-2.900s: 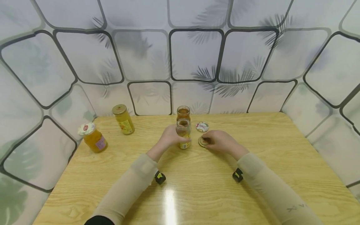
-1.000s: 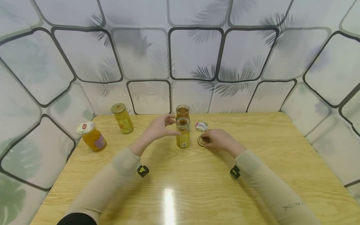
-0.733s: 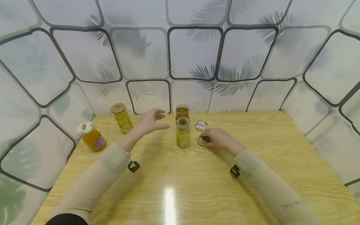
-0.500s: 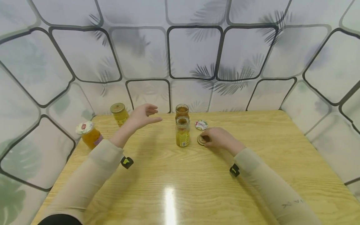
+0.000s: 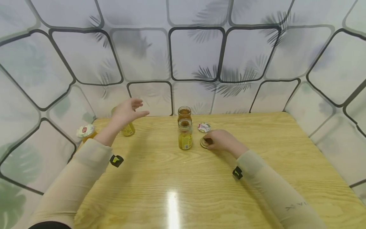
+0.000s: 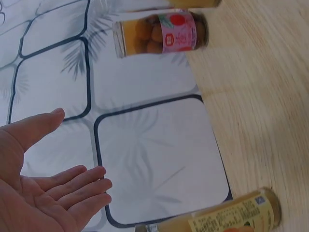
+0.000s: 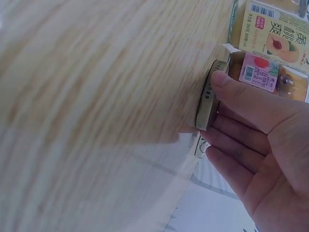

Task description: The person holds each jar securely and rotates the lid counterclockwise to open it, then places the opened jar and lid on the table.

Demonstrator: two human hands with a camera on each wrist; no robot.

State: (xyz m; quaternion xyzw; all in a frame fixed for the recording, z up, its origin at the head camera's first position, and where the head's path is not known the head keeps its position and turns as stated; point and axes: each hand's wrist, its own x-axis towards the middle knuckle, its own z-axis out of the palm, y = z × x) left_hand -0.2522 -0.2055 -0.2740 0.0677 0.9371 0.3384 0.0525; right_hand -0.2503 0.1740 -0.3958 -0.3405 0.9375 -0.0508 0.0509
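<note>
My left hand [image 5: 124, 111] hangs in the air at the back left, fingers loosely extended and apart, holding nothing. Behind it, partly covered, stands a gold-lidded yellow jar [image 5: 128, 130]. A jar with a patterned white lid [image 5: 85, 130] is half hidden by the left forearm. With thumb and fingers my right hand [image 5: 224, 141] pinches the edge of a gold jar lid [image 7: 207, 104] on the table. To its left stands a lidless jar with a yellow label [image 5: 185, 136]. Right behind that is another lidless jar [image 5: 184, 113] with brown contents and a pink label in the wrist views.
A floral jar lid [image 5: 204, 127] lies flat just beyond my right hand. The wooden table [image 5: 171, 171] ends at a patterned wall covering [image 5: 197, 54] at the back and both sides. A bright light reflection shows near the front.
My left hand has let go of the yellow-labelled jar and moved left and up to the gold-lidded jar, its forearm now covering part of the white-lidded one. The right hand stays at the lid.
</note>
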